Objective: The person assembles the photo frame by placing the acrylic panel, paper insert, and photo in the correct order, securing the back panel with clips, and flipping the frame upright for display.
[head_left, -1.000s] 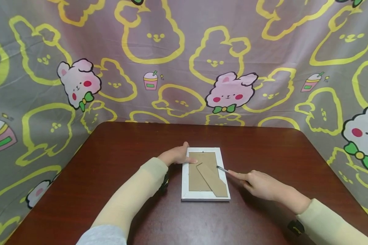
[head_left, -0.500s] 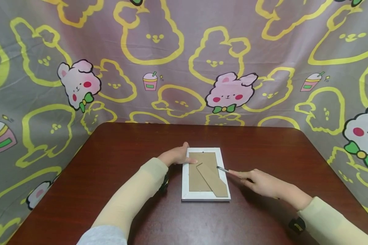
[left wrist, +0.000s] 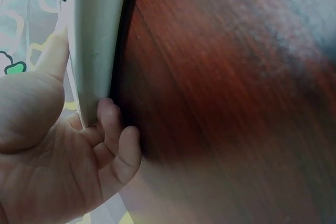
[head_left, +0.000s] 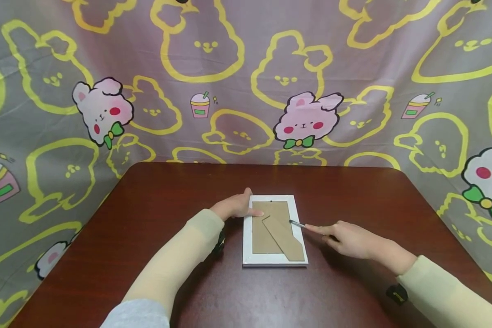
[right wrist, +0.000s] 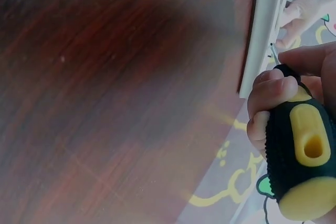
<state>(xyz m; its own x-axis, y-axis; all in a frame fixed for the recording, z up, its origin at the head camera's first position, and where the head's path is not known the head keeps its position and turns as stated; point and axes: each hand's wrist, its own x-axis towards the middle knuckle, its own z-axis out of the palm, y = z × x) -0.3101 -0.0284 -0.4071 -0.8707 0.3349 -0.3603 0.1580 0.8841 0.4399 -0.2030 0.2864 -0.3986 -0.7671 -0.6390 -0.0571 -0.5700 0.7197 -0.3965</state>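
Note:
A white picture frame (head_left: 248, 239) lies face down on the table, its brown backing board (head_left: 262, 239) and slanted stand leg (head_left: 284, 239) facing up. My left hand (head_left: 235, 207) grips the frame's left side, thumb over the backing board. In the left wrist view, fingers (left wrist: 109, 121) of that hand curl against the frame's edge (left wrist: 100, 40). My right hand (head_left: 346, 238) holds a screwdriver (head_left: 297, 223) with a yellow and black handle (right wrist: 310, 135). The metal tip meets the right border between board and frame. In the head view the handle is hidden by the hand.
The dark reddish-brown table (head_left: 180, 182) extends all around the frame. A grey curtain (head_left: 238, 45) with rabbit drawings closes off the back and both sides. A black wrist device (head_left: 397, 294) sits below the right sleeve.
The head view has shifted slightly. My right hand has risen a little at the knuckles, while the screwdriver tip stays at the same border. The left hand and frame keep their places.

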